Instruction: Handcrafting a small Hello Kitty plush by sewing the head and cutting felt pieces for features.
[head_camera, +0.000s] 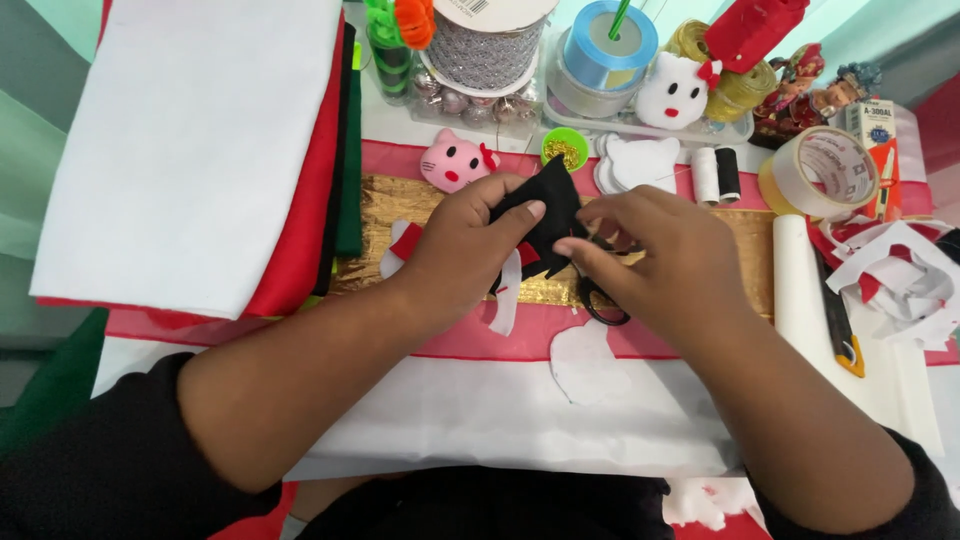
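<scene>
My left hand (465, 240) pinches a piece of black felt (548, 215) above a gold cloth strip (400, 205). My right hand (655, 255) holds black-handled scissors (600, 300), its fingertips at the felt's right edge; the blades are hidden. White and red felt cut-outs (505, 300) lie under my hands. A white felt shape (585, 365) rests on the pink cloth just below.
A stack of white, red and green felt sheets (200, 140) lies at the left. Ribbon spools (608, 45), a pink cat head (452, 162), a white cat head (673, 92), thread spools (717, 173), a tape roll (820, 172), a cutter (838, 325) and felt scraps (895, 275) crowd the back and right.
</scene>
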